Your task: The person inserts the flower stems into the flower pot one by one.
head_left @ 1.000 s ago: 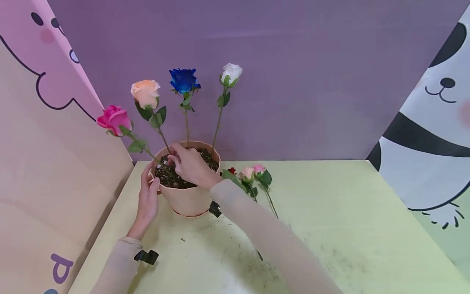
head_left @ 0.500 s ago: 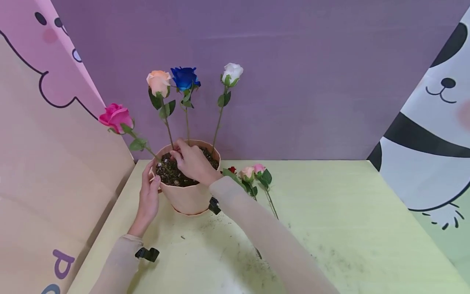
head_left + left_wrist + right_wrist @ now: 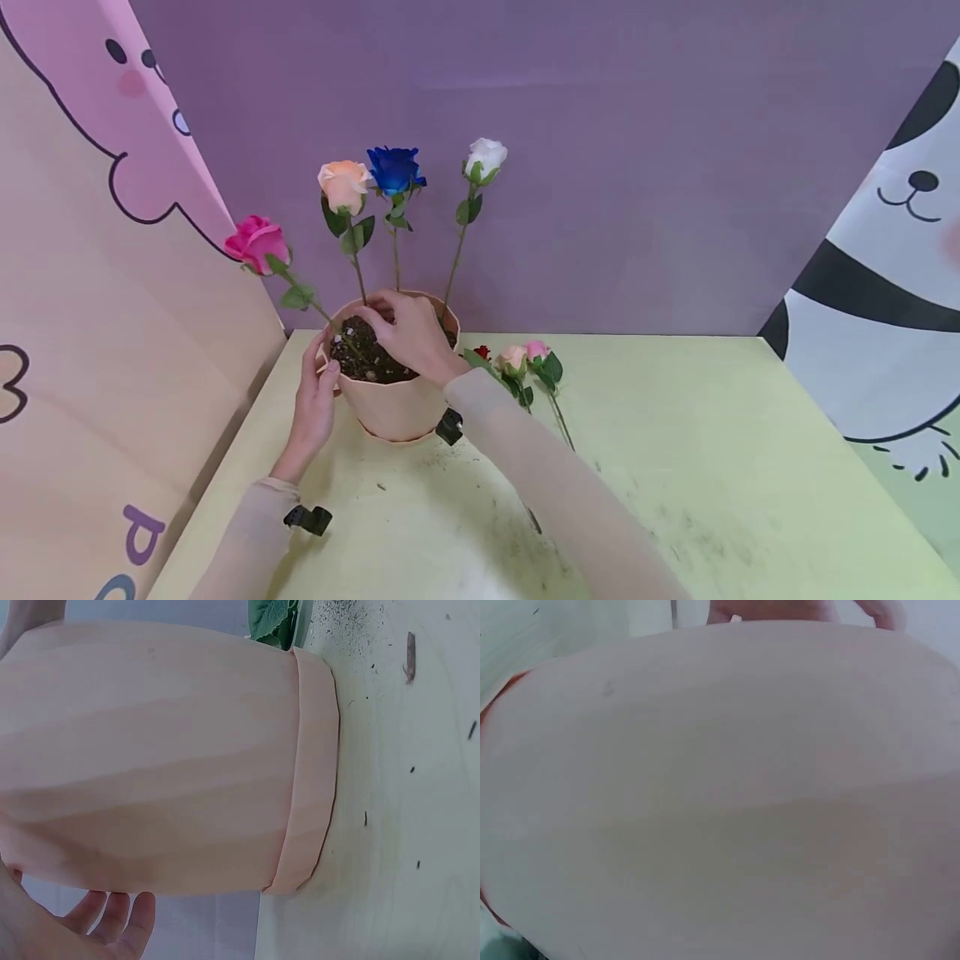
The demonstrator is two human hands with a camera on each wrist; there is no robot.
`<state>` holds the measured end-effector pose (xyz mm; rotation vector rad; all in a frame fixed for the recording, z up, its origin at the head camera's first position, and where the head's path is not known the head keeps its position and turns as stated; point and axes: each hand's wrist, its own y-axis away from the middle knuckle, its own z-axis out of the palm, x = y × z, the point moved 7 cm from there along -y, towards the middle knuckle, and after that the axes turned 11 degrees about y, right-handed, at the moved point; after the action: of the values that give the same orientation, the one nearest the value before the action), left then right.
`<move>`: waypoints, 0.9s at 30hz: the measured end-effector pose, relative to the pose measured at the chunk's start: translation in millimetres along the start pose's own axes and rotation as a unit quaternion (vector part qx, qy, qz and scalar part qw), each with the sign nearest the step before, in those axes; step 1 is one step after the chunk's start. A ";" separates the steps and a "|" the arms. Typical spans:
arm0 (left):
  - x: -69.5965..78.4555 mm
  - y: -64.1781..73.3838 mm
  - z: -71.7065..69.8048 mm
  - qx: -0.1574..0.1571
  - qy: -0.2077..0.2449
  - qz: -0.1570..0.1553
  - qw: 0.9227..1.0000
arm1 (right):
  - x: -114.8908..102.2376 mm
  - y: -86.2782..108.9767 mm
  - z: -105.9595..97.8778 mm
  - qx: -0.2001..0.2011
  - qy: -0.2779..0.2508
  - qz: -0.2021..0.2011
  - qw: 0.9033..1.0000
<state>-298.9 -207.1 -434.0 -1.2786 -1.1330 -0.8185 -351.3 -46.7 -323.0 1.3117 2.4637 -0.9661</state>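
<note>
In the head view, my left hand [image 3: 313, 408] holds the left side of a peach-coloured flowerpot [image 3: 397, 408], fingers along its outer wall and thumb near the rim. The left wrist view shows those fingers [image 3: 139, 922] against the pot. Over the dark soil [image 3: 367, 354], my right hand [image 3: 416, 333] reaches in with bent fingers at the stem base of a peach rose [image 3: 345, 185]; I cannot tell whether they pinch the stem. A magenta rose [image 3: 258, 243] leans left in the pot. A blue rose [image 3: 396, 171] and a white rose [image 3: 486, 160] stand behind.
On the table [image 3: 675, 433], right of the pot, lie a peach rose [image 3: 513, 360], a pink rose [image 3: 537, 350] and a small red flower [image 3: 482, 352]. Soil crumbs are scattered in front. A purple wall [image 3: 637, 183] rises behind, with printed panels at both sides.
The peach rose has swung right from a leftward lean to nearly upright beside the blue rose. The right hand's thumb and forefinger now stand further apart. The left hand stays on the pot.
</note>
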 end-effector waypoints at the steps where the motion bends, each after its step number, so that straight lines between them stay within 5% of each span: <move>1: -1.0 0.7 0.4 -0.001 0.000 -0.001 1.000 | 1.6 1.5 -0.4 -0.001 -0.002 0.005 1.000; 7: -4.0 3.3 -0.4 -0.004 0.002 -0.001 1.000 | 6.2 11.9 -10.1 0.008 -0.002 0.002 1.000; 13: -3.7 1.0 1.1 -0.004 0.011 0.001 1.000 | 11.2 21.8 -31.6 0.012 -0.058 -0.002 0.998; 20: -7.7 4.1 1.0 0.001 0.015 -0.013 1.000 | 35.8 38.0 -48.9 -0.001 -0.136 0.010 0.991; 27: -4.4 0.2 0.9 0.001 0.021 -0.005 1.000 | 64.1 48.6 -68.4 0.028 -0.170 0.043 0.984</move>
<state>-300.2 -206.8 -438.3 -1.2495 -1.1066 -0.8479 -341.5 58.5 -321.0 1.1471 2.1215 -1.1379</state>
